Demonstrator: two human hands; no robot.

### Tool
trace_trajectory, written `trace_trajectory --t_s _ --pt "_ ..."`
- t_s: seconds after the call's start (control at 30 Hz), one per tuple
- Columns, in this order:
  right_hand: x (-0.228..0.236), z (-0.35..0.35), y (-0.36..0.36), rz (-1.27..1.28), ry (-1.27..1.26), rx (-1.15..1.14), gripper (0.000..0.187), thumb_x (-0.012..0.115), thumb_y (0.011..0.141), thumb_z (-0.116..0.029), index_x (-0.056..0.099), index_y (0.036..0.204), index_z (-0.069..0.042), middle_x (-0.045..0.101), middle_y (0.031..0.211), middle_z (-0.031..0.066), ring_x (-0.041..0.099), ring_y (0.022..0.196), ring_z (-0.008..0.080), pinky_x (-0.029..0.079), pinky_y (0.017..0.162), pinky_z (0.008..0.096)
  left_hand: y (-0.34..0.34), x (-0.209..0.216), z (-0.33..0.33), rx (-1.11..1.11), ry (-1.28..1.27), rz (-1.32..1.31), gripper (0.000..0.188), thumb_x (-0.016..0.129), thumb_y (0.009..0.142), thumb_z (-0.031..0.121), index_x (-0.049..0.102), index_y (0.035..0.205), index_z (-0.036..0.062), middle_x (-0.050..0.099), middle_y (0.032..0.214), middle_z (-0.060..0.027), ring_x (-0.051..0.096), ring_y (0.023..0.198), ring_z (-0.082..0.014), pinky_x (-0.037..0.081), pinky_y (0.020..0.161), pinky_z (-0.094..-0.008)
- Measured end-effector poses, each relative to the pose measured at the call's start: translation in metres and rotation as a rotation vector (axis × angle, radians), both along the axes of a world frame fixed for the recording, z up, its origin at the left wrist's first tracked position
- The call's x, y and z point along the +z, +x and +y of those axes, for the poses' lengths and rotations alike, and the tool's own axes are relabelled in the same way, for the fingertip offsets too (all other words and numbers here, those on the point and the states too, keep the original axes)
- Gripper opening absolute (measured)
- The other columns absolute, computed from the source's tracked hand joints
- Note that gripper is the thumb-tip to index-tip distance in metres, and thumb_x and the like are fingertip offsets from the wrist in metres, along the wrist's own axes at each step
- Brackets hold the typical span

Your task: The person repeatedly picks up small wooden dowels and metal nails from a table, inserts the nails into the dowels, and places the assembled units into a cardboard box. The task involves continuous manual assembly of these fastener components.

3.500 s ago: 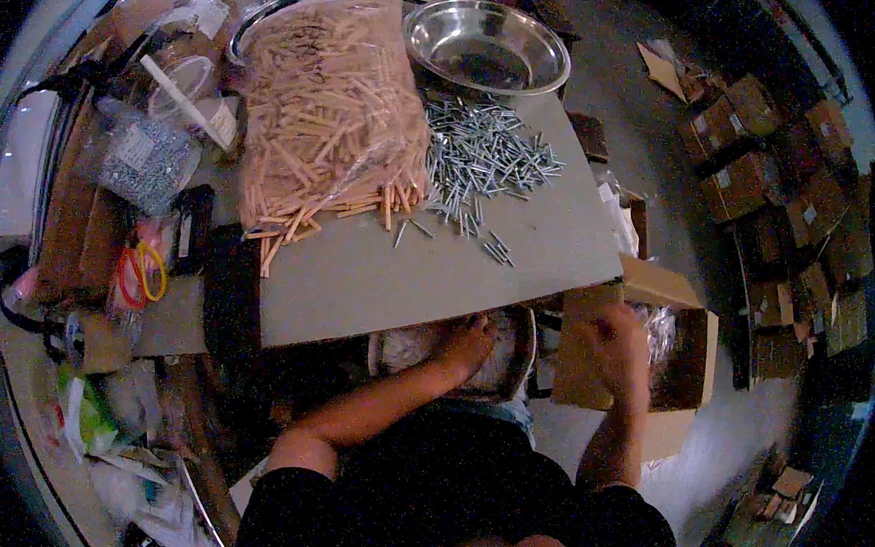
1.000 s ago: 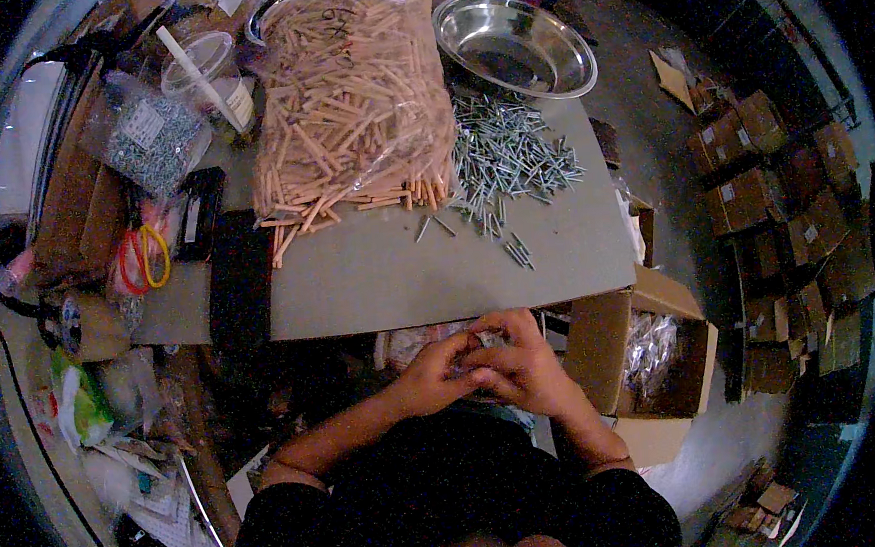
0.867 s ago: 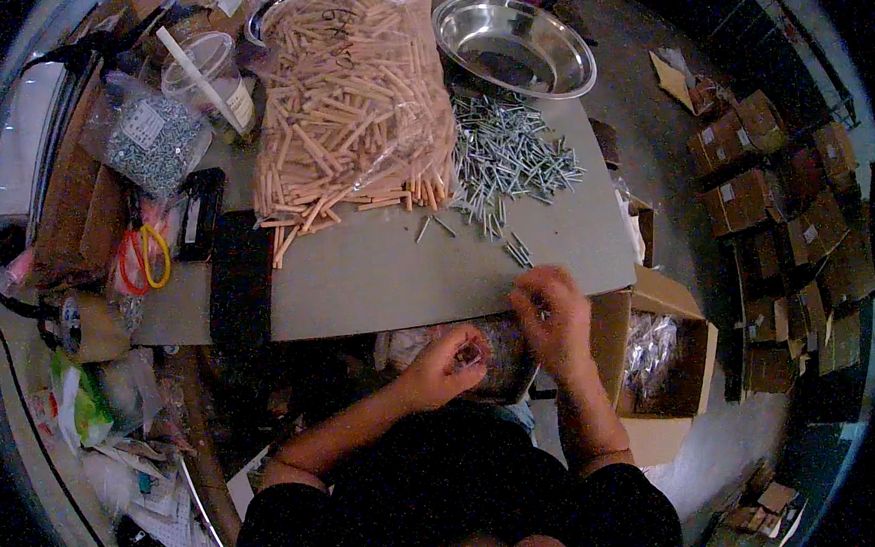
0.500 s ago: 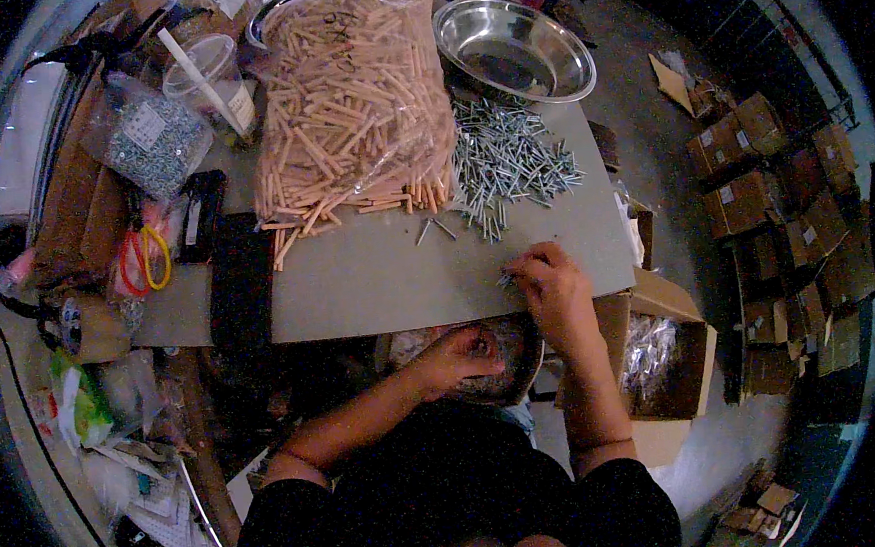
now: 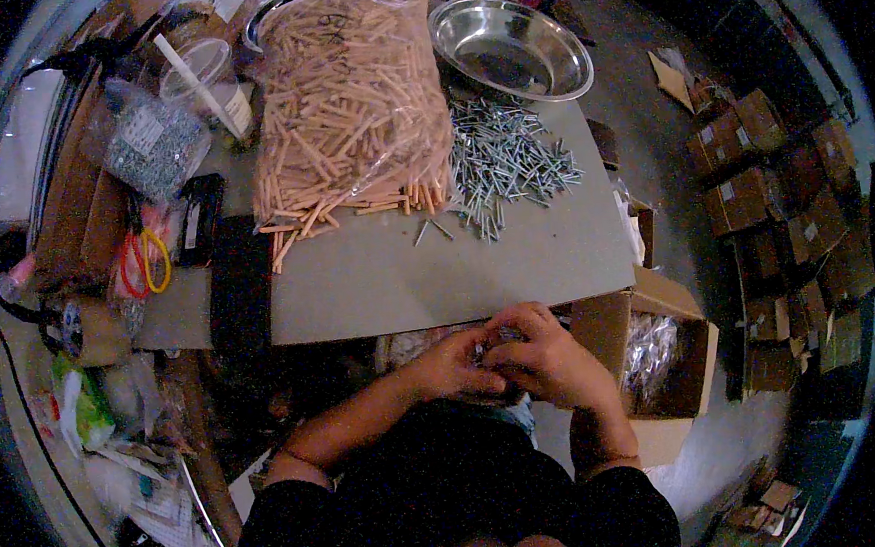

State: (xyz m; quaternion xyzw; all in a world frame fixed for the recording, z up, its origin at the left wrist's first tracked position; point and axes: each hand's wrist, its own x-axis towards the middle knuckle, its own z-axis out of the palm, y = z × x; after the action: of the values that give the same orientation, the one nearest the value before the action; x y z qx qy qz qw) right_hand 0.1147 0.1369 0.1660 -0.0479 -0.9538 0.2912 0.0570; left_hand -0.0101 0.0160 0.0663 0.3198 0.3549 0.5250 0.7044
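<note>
Just below the table's front edge, my left hand (image 5: 453, 365) and my right hand (image 5: 553, 359) meet, fingers curled together. Small silvery bits glint between them, probably the thin metal pins, though the fingers hide most of them. A heap of these thin silver metal pins (image 5: 511, 159) lies on the grey table (image 5: 388, 287), with a couple of loose ones nearer me. Left of the heap, a large clear bag of wooden dowels (image 5: 347, 109) lies with its mouth towards me, and some dowels spill from it.
A shiny steel bowl (image 5: 514, 53) stands behind the pins. To the left are a bag of small metal parts (image 5: 154, 140), a clear plastic tub (image 5: 200, 72) and red and yellow loops (image 5: 156, 261). An open carton (image 5: 698, 358) is at my right; stacked cartons (image 5: 744, 205) stand beyond.
My right hand has drawn back from the tabletop, where it was at a few metal pins, and has come against my left hand. Those pins are gone from that spot.
</note>
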Motion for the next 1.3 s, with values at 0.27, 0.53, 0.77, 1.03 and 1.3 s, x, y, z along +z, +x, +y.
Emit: trace_trajectory --t_s 0.27,0.53,0.77,1.03,1.3 --pt "-0.008 -0.006 0.016 0.107 -0.193 -0.154 0.019 0.073 0.066 -0.005 0.064 0.083 -0.006 0.062 0.088 0.0085 0.060 0.083 0.0266 0.050 0.070 0.0344 -0.001 0.011 -0.017 0.534 0.406 0.788 0.027 0.068 0.079 0.014 0.057 0.099 0.0007 0.061 0.100 -0.0156 0.059 0.092 -0.0301 0.046 0.082 -0.0376" --pt "-0.014 -0.012 0.010 0.080 -0.246 -0.168 0.017 0.069 0.069 -0.003 0.060 0.084 -0.005 0.059 0.079 0.0091 0.057 0.077 0.0280 0.048 0.068 0.0357 -0.001 0.021 -0.019 0.620 0.521 0.915 0.010 0.065 0.076 0.009 0.060 0.082 0.0018 0.062 0.083 -0.0134 0.060 0.078 -0.0294 0.049 0.072 -0.0377" --pt "-0.012 0.002 0.035 0.038 -0.274 -0.188 0.013 0.066 0.070 -0.004 0.055 0.075 -0.003 0.056 0.077 0.0103 0.054 0.076 0.0298 0.045 0.068 0.0371 0.005 0.015 -0.012 0.559 0.401 0.795 0.014 0.064 0.077 0.013 0.061 0.081 0.0007 0.062 0.077 -0.0124 0.060 0.075 -0.0291 0.048 0.069 -0.0378" --pt "0.007 0.051 0.167 -0.369 0.355 -1.046 0.018 0.067 0.073 -0.010 0.052 0.075 0.000 0.054 0.070 0.0142 0.052 0.062 0.0297 0.043 0.059 0.0364 0.043 -0.117 -0.008 0.017 0.451 1.406 0.029 0.059 0.078 0.017 0.060 0.101 -0.0004 0.051 0.118 -0.0230 0.048 0.110 -0.0385 0.040 0.095 -0.0477" --pt "-0.001 0.049 0.105 -0.105 0.245 -0.865 0.018 0.068 0.074 -0.009 0.060 0.088 -0.002 0.059 0.078 0.0149 0.059 0.069 0.0287 0.047 0.063 0.0349 0.030 -0.104 0.010 -0.171 0.449 1.415 0.034 0.058 0.076 0.016 0.058 0.107 0.0018 0.054 0.114 -0.0216 0.051 0.106 -0.0387 0.042 0.091 -0.0467"
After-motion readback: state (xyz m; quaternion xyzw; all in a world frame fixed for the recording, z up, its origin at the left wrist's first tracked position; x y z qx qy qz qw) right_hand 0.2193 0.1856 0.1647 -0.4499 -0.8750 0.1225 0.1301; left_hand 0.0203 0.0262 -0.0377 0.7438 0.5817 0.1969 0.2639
